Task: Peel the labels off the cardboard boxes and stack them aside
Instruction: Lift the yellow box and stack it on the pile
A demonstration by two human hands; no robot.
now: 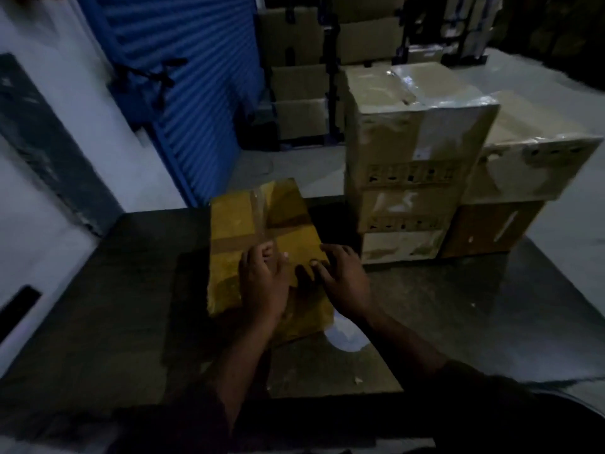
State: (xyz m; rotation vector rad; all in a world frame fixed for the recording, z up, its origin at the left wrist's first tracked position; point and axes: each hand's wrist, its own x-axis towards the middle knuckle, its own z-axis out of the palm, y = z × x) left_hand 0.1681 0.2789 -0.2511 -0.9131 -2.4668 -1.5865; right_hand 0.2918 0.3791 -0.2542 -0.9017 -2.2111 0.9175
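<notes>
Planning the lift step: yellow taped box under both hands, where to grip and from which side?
Probably the two long side edges of the yellow box, one hand per side from left and right. It lies flat and broad on the table; left hand and right hand rest on top.

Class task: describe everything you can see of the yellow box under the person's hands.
The yellow box looks like cardboard wrapped in glossy film, with brown tape strips crossing on top. It lies flat on the dark table, left of the stacked boxes. The left hand and right hand rest on its near half.
</notes>
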